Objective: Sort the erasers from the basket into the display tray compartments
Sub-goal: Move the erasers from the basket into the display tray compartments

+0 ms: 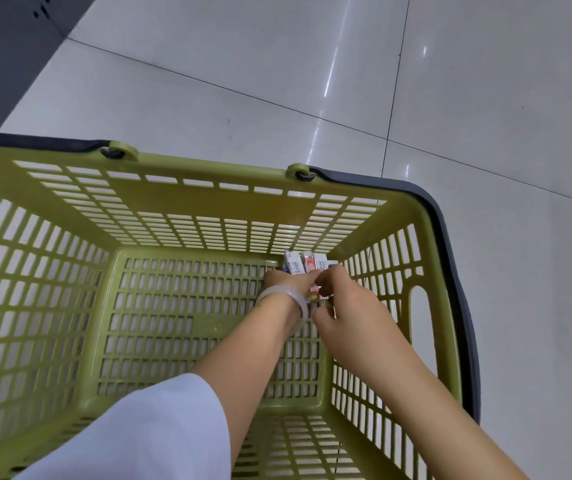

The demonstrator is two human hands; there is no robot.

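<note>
A green slotted plastic basket (70,209) fills the lower view. In its far right corner lies a small pile of wrapped erasers (303,263), white and red sleeves showing. Both hands reach down into that corner. My left hand (286,280), with a pale bangle at the wrist, curls its fingers over the erasers. My right hand (345,299) is beside it, fingers bent around erasers in the same pile. The hands hide most of the pile. No display tray is in view.
The basket has dark grey handles (457,271) folded along its rim. It stands on a glossy pale tiled floor (312,64). A dark grey cabinet base (4,46) sits at the top left. A white sleeve (146,431) covers my left upper arm.
</note>
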